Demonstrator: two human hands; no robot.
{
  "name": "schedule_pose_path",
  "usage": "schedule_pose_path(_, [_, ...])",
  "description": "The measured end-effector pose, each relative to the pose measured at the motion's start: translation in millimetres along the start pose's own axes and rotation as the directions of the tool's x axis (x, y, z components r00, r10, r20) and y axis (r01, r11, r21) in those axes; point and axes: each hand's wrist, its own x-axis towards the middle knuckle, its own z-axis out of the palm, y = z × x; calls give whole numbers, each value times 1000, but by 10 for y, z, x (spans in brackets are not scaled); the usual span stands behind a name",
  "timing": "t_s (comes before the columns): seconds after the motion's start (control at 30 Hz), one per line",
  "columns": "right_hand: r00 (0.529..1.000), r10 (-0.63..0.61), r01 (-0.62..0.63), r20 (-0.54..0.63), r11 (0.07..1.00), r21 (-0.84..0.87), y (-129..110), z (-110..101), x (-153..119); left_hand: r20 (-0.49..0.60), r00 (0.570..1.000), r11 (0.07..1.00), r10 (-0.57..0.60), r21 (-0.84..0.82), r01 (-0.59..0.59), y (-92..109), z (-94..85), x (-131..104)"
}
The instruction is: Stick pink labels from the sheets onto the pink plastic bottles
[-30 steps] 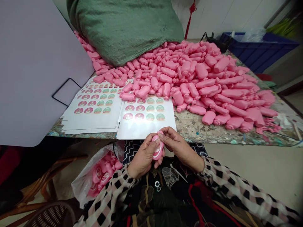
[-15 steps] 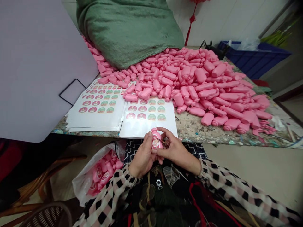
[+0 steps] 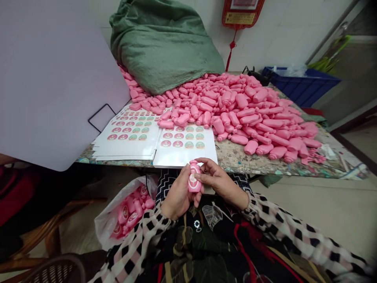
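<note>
A small pink bottle point(image 3: 194, 183) with an oval label on its front is upright over my lap, just off the table's front edge. My left hand point(image 3: 178, 194) is wrapped round its left side and back. My right hand point(image 3: 219, 181) touches it from the right, with the thumb on the label and the index finger near the neck; it is not wrapped round the bottle. Beyond my hands a sheet of pink and green stickers point(image 3: 188, 155) lies at the table edge, beside a stack of similar sheets point(image 3: 126, 147).
A large heap of pink bottles point(image 3: 253, 118) covers the table point(image 3: 235, 161), with a green sack point(image 3: 167, 47) behind. Labelled bottles fill a plastic bag point(image 3: 106, 220) below left. A pale panel point(image 3: 59, 78) stands left; a blue crate point(image 3: 306, 84) is back right.
The camera view has tilted up and shifted. My right thumb has moved from the bottle's lower edge onto the label, and more of the bottle's front now shows.
</note>
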Motion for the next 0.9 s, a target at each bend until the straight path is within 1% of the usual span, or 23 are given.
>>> schedule_pose_path(0.1, [1000, -7, 7, -12, 1000, 3, -11, 33, -48, -3, 1000, 1000, 20, 4, -20, -1, 33, -60])
schedule_pose_path(0.23, [1000, -9, 9, 5, 1000, 0, -23, 81, -95, 28, 1000, 1000, 4, -22, -3, -6, 36, -120])
schedule_pose_path(0.3, [1000, -18, 18, -8, 999, -42, -19, 103, -112, 30, 1000, 999, 2, -38, -1, -18, 28, -133])
schedule_pose_path(0.4, [996, -56, 47, -64, 990, -136, 2, 126, -119, 5, 1000, 999, 16, -46, -16, -43, 26, -127])
schedule_pose_path(0.47, [995, -69, 57, -66, 984, -170, 25, 125, -107, -11, 1000, 999, 12, -49, -13, -62, 30, -105])
schedule_pose_path(0.57, [992, -93, 77, -81, 980, -182, 63, 83, -64, -5, 1000, 999, -15, -38, 14, -96, 26, -44])
schedule_pose_path(0.67, [985, -116, 94, -129, 982, -164, 88, 2, -6, 31, 999, 999, -41, 4, 40, -129, 9, 38])
schedule_pose_path(0.73, [982, -127, 104, -141, 982, -158, 90, -60, 36, 58, 998, 998, -35, 50, 32, -129, 7, 92])
schedule_pose_path(0.83, [977, -150, 116, -149, 970, -215, 79, -154, 95, 101, 995, 991, 4, 135, -18, -62, 21, 152])
schedule_pose_path(0.9, [979, -146, 102, -140, 954, -282, 64, -218, 125, 105, 994, 982, 7, 185, -26, 21, 19, 164])
